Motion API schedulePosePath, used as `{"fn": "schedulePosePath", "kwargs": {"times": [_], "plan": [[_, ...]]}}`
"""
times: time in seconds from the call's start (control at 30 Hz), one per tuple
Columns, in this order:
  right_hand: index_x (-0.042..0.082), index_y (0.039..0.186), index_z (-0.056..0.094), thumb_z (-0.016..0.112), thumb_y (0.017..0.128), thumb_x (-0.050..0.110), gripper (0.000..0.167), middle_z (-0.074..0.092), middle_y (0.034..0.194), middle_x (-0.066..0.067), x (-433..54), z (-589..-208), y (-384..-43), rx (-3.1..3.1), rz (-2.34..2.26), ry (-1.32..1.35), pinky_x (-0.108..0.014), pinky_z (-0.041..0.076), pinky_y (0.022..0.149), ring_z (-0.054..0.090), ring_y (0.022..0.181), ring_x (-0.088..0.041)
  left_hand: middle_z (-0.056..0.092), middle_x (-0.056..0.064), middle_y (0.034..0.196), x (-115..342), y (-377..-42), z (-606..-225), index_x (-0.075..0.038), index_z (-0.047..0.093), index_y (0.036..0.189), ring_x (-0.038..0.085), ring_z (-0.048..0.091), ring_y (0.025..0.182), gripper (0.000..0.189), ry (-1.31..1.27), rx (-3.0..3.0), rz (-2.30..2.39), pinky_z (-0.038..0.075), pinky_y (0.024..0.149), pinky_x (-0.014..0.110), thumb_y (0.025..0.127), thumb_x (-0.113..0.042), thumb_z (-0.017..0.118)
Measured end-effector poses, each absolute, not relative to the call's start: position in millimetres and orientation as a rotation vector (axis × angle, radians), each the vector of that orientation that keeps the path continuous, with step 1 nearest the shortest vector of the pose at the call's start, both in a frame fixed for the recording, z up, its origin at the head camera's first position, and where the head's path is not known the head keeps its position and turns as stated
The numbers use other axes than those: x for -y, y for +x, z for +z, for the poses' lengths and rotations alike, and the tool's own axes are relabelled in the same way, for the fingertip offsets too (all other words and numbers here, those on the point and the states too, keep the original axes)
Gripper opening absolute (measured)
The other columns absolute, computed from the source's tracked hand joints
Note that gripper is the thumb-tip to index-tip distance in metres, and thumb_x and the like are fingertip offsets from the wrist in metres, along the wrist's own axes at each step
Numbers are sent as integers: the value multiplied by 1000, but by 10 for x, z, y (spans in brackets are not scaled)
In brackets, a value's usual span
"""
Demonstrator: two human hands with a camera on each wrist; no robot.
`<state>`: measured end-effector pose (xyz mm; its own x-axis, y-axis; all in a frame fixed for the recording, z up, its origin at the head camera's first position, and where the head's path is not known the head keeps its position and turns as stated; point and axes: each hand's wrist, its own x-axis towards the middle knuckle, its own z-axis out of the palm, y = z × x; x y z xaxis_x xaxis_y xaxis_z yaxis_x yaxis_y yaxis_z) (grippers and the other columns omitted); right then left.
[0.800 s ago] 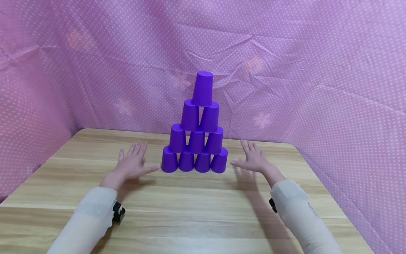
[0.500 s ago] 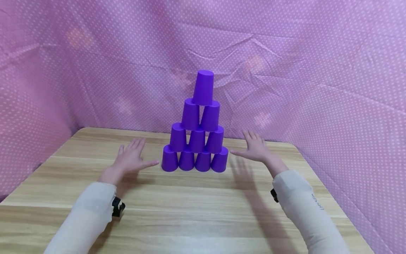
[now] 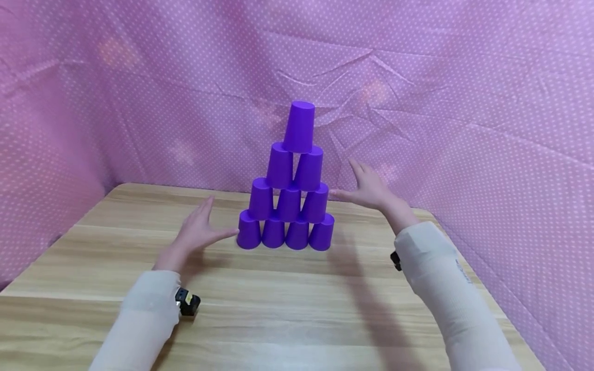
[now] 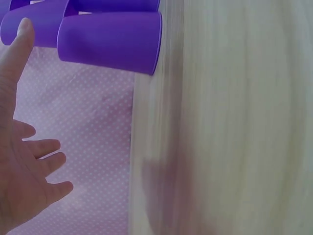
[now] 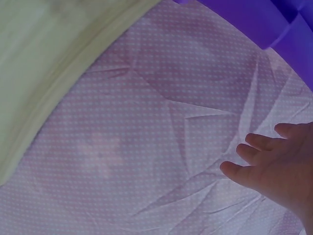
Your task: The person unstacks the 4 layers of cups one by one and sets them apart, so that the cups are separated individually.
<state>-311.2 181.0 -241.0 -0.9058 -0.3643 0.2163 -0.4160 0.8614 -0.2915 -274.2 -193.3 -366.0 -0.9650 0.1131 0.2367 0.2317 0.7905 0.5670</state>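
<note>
Purple cups, all upside down, stand stacked as a pyramid at the middle of the table. One cup (image 3: pixel 299 127) forms the top, and several stand in the bottom row. My left hand (image 3: pixel 197 232) is held with straight, spread fingers left of the pyramid. Its thumb tip overlaps the bottom-left cup (image 3: pixel 249 232) in the head view; in the left wrist view the thumb (image 4: pixel 17 54) overlaps a cup of the pyramid. On the other side, my right hand (image 3: pixel 371 188) is raised with fingers extended, its thumb tip close to the second-row right cup (image 3: pixel 315 202). Neither hand holds anything.
The wooden table (image 3: pixel 260 304) has rounded back corners. Pink dotted cloth (image 3: pixel 162 103) hangs behind it and at both sides. Small black devices sit at both wrists, the left one (image 3: pixel 187 302) showing more fully. The right arm casts a long shadow on the wood.
My right hand has risen from the bottom row's height to about the second and third rows. My left hand has turned and shifted slightly right, toward the cups. The pyramid stands as before.
</note>
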Motion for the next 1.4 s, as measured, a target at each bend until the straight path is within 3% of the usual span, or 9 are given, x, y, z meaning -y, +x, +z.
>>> {"fn": "schedulePosePath", "kwargs": {"times": [0.33, 0.63, 0.87, 1.1, 1.4], "plan": [[8, 139, 8, 56, 71, 58, 97, 15, 140, -15, -1590, -2146, -3210, 2853, 742, 582, -47, 16, 100, 15, 126, -30, 8, 23, 139, 1871, -2758, -3728, -7, -3, 138, 40, 13, 123, 114, -201, 2712, -1202, 16, 96, 56, 62, -56, 67], [12, 139, 11, 57, 70, 58, 95, 18, 140, -10, -1445, -2044, -3332, 2751, 1017, 507, -44, 18, 100, 18, 125, -25, 20, 21, 137, 1733, -2817, -3804, -6, 9, 138, 38, 21, 121, 108, -157, 2542, -1429, 23, 95, 54, 61, -49, 71], [19, 138, 16, 58, 68, 60, 92, 23, 139, -6, -1299, -1985, -3354, 2689, 1225, 464, -40, 24, 99, 22, 124, -19, 19, 18, 138, 1626, -2843, -3915, -9, 9, 139, 36, 24, 121, 104, -149, 2457, -1634, 27, 95, 48, 63, -40, 74], [17, 136, 25, 63, 71, 48, 82, 33, 134, -5, -1115, -1879, -3363, 2552, 1426, 459, -32, 29, 96, 30, 120, -15, 28, 19, 134, 1579, -2854, -3995, -8, 16, 137, 35, 29, 118, 97, -149, 2373, -1728, 27, 95, 48, 65, -33, 75], [10, 132, 31, 68, 73, 33, 74, 41, 126, -10, -955, -1825, -3380, 2415, 1611, 463, -27, 36, 91, 40, 113, -19, 36, 25, 126, 1499, -2868, -4109, 3, 27, 131, 38, 35, 112, 81, -198, 2205, -1848, 31, 94, 44, 68, -14, 74]]}}
